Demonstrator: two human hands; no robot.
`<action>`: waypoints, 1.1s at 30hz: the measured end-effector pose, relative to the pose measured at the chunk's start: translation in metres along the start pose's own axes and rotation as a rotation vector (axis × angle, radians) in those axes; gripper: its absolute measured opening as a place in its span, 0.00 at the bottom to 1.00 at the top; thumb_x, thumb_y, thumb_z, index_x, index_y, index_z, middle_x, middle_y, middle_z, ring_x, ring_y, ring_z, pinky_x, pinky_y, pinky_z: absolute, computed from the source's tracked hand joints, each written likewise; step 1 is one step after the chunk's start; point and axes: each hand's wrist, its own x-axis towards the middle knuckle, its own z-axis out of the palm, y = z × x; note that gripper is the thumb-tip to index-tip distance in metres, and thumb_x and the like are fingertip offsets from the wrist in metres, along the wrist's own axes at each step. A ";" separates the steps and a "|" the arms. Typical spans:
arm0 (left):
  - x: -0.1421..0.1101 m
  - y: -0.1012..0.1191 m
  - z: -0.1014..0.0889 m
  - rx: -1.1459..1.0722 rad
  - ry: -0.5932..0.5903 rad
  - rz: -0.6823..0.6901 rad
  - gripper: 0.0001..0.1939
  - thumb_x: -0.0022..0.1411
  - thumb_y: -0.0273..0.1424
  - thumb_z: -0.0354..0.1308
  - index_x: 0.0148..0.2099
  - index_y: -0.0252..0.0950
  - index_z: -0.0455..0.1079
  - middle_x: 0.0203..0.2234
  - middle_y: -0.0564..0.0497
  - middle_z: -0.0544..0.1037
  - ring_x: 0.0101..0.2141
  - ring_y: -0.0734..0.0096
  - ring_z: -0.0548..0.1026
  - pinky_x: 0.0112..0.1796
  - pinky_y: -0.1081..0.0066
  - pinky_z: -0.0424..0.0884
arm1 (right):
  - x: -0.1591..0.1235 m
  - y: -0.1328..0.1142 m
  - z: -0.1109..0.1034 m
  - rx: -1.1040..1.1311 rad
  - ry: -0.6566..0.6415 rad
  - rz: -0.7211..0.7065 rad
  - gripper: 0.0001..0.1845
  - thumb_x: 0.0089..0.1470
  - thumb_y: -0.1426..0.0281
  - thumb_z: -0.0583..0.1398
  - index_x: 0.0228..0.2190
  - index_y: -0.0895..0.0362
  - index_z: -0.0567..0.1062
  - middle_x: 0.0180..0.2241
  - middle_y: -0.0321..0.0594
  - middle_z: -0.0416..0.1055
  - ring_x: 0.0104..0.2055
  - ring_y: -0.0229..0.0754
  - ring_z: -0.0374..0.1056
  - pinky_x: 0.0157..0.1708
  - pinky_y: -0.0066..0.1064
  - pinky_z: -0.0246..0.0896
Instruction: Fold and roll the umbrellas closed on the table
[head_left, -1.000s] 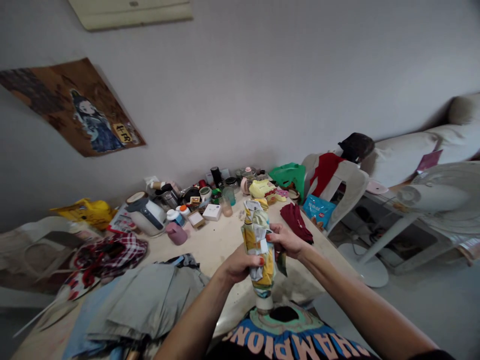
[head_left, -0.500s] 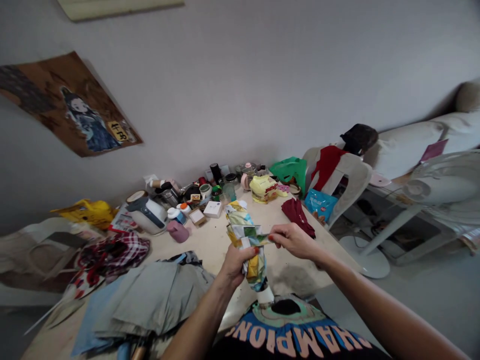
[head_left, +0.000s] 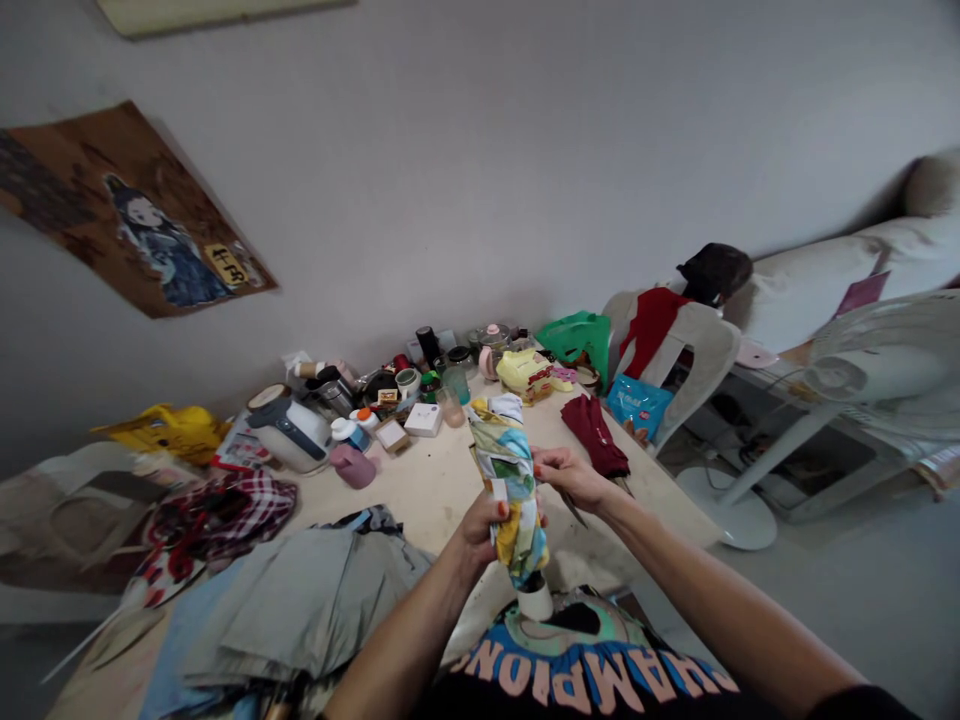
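Observation:
I hold a folded, colourfully printed umbrella (head_left: 514, 490) upright over the near edge of the table (head_left: 427, 480), its white handle end pointing down at my shirt. My left hand (head_left: 481, 528) is wrapped round the middle of the bundle. My right hand (head_left: 571, 476) is at the bundle's right side, its fingers pinched on the fabric or strap there. Both hands are closed on it.
A grey folded umbrella (head_left: 300, 600) and plaid cloth (head_left: 217, 510) lie to my left. A dark red umbrella (head_left: 596, 435) lies at the right. A white kettle (head_left: 289, 430), jars, cups and boxes crowd the back. A white chair (head_left: 675, 355) and fan (head_left: 877, 380) stand right.
The umbrella has swung back upright and a little right. My right hand has moved in close against the bundle after pulling a strap out sideways. The view has dropped slightly.

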 end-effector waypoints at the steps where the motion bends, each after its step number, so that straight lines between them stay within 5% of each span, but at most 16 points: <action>1: 0.002 -0.001 -0.002 -0.026 -0.031 -0.039 0.32 0.23 0.46 0.74 0.31 0.32 0.72 0.23 0.49 0.73 0.26 0.65 0.73 0.33 0.64 0.69 | 0.001 0.001 0.001 0.073 -0.001 0.026 0.21 0.40 0.56 0.68 0.16 0.58 0.69 0.25 0.35 0.64 0.29 0.36 0.60 0.31 0.28 0.56; 7: 0.015 -0.011 -0.016 -0.043 -0.127 -0.056 0.30 0.26 0.49 0.72 0.28 0.33 0.71 0.23 0.49 0.72 0.26 0.63 0.72 0.35 0.61 0.68 | 0.005 0.013 -0.001 0.405 -0.008 0.286 0.17 0.35 0.65 0.70 0.18 0.58 0.68 0.17 0.32 0.65 0.18 0.35 0.61 0.19 0.26 0.56; 14: 0.028 -0.021 -0.023 -0.209 -0.333 -0.074 0.26 0.31 0.45 0.71 0.28 0.33 0.67 0.20 0.54 0.67 0.23 0.72 0.69 0.32 0.69 0.64 | 0.014 0.023 -0.010 0.442 0.022 0.252 0.20 0.29 0.66 0.71 0.15 0.59 0.65 0.14 0.28 0.62 0.16 0.29 0.59 0.17 0.20 0.55; 17: 0.029 -0.024 -0.022 -0.214 -0.319 -0.100 0.28 0.31 0.47 0.70 0.33 0.34 0.71 0.26 0.51 0.73 0.26 0.69 0.72 0.32 0.69 0.65 | 0.016 0.023 -0.012 0.407 0.001 0.269 0.18 0.31 0.65 0.71 0.16 0.59 0.68 0.14 0.31 0.66 0.15 0.31 0.61 0.15 0.20 0.55; 22: 0.023 -0.013 -0.015 -0.115 -0.207 -0.161 0.41 0.25 0.58 0.68 0.39 0.35 0.75 0.35 0.40 0.79 0.38 0.51 0.76 0.37 0.61 0.67 | 0.014 0.015 -0.009 0.340 -0.010 0.290 0.17 0.36 0.63 0.70 0.19 0.59 0.69 0.12 0.30 0.65 0.11 0.30 0.57 0.10 0.19 0.47; 27: 0.002 0.009 0.000 0.053 -0.073 -0.123 0.39 0.31 0.56 0.69 0.39 0.30 0.74 0.31 0.41 0.79 0.36 0.53 0.76 0.36 0.63 0.69 | 0.010 0.001 -0.004 0.356 0.110 0.233 0.18 0.33 0.66 0.71 0.17 0.59 0.67 0.16 0.29 0.63 0.16 0.28 0.57 0.15 0.20 0.48; 33: -0.010 0.000 0.035 0.358 0.560 0.301 0.37 0.32 0.33 0.76 0.46 0.34 0.67 0.37 0.47 0.78 0.35 0.67 0.74 0.39 0.70 0.70 | 0.012 -0.012 0.003 0.234 0.135 0.187 0.18 0.35 0.66 0.70 0.15 0.60 0.67 0.16 0.28 0.58 0.20 0.28 0.50 0.20 0.23 0.42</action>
